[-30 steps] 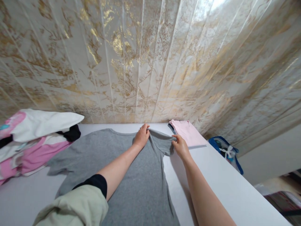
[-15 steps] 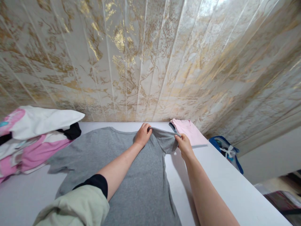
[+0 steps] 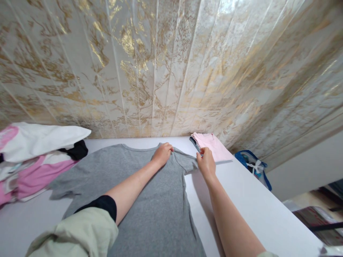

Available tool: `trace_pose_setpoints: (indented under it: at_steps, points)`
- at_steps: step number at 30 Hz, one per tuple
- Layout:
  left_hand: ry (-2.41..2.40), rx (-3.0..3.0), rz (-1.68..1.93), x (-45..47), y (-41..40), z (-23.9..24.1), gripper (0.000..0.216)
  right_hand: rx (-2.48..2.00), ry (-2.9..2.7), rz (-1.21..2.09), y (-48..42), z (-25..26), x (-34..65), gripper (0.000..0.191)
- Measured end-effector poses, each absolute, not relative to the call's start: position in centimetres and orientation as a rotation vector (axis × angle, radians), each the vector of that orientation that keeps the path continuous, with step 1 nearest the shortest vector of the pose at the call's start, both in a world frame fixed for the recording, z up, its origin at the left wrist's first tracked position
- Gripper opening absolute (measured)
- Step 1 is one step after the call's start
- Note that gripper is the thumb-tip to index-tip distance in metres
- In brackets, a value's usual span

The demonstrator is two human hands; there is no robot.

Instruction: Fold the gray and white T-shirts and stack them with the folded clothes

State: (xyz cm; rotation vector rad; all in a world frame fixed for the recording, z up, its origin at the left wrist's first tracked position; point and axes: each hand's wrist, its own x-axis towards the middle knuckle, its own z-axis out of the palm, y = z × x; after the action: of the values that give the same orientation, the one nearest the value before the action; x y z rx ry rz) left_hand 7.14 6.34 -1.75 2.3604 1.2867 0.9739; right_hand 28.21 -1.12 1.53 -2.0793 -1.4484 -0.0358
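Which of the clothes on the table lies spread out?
The gray T-shirt under the left hand; the pink garment is folded, and the pile at left is crumpled.

Table across the near ground, curtain rising behind its far edge. Shirt spread along the middle, neckline far, body running out at the near edge. Clothes heap at far left, just beside the shirt's left sleeve. Folded stack at far right, by the far edge. Left hand on the shirt's far right shoulder; right hand at the right sleeve's end, nearer than the stack. Bag past the table's right edge.
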Motion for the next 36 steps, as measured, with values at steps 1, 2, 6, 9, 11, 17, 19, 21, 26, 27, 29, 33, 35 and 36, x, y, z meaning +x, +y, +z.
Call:
trace_pose_setpoints:
  at_steps: [1, 2, 6, 9, 11, 17, 19, 21, 26, 27, 29, 33, 35, 36]
  points:
    - [1.247, 2.405, 0.897, 7.4, 6.0, -1.8, 0.030, -2.099, -1.484, 0.016, -1.3, 2.0, 28.7, 0.022]
    - [1.215, 2.442, 0.827, 7.6, 5.5, -1.8, 0.029, -2.131, -1.540, 0.097, -1.6, 2.3, 29.3, 0.016]
    - [1.212, 2.512, 0.644, 7.9, 3.5, -2.7, 0.040, -2.198, -1.785, 0.468, -3.9, 1.5, 30.9, 0.008]
    - [1.244, 2.532, 0.572, 7.7, 2.9, -3.1, 0.049, -2.048, -1.785, 0.525, -5.4, -0.4, 30.4, 0.010]
    - [1.257, 2.546, 0.539, 7.6, 2.9, -3.2, 0.050, -1.862, -1.713, 0.494, -5.5, -1.5, 29.5, 0.025]
    - [1.285, 2.582, 0.492, 7.6, 2.9, -2.9, 0.052, -1.525, -1.444, 0.700, -4.7, -1.7, 27.1, 0.042]
    - [1.290, 2.587, 0.487, 7.6, 2.8, -2.9, 0.052, -1.499, -1.433, 0.782, -4.8, -1.3, 26.7, 0.032]
    - [1.292, 2.589, 0.483, 7.6, 2.7, -2.8, 0.052, -1.489, -1.409, 0.866, -4.9, -1.0, 26.5, 0.023]
    - [1.297, 2.590, 0.475, 7.7, 2.8, -2.7, 0.053, -1.463, -1.293, 0.852, -5.3, -0.6, 27.0, 0.029]
    - [1.298, 2.590, 0.474, 7.7, 2.8, -2.8, 0.053, -1.492, -1.284, 0.798, -5.4, -0.5, 27.2, 0.029]
    - [1.301, 2.586, 0.470, 7.8, 2.9, -2.8, 0.053, -1.560, -1.279, 0.693, -5.6, -0.3, 27.8, 0.030]
    - [1.326, 2.567, 0.469, 7.9, 3.0, -2.7, 0.053, -1.564, -1.204, 0.676, -6.4, 0.3, 28.3, 0.034]
    - [1.336, 2.559, 0.472, 8.0, 2.9, -2.6, 0.053, -1.468, -1.143, 0.784, -6.8, 0.5, 27.9, 0.036]
    - [1.339, 2.556, 0.472, 8.0, 2.9, -2.6, 0.053, -1.412, -1.119, 0.857, -6.9, 0.6, 27.7, 0.037]
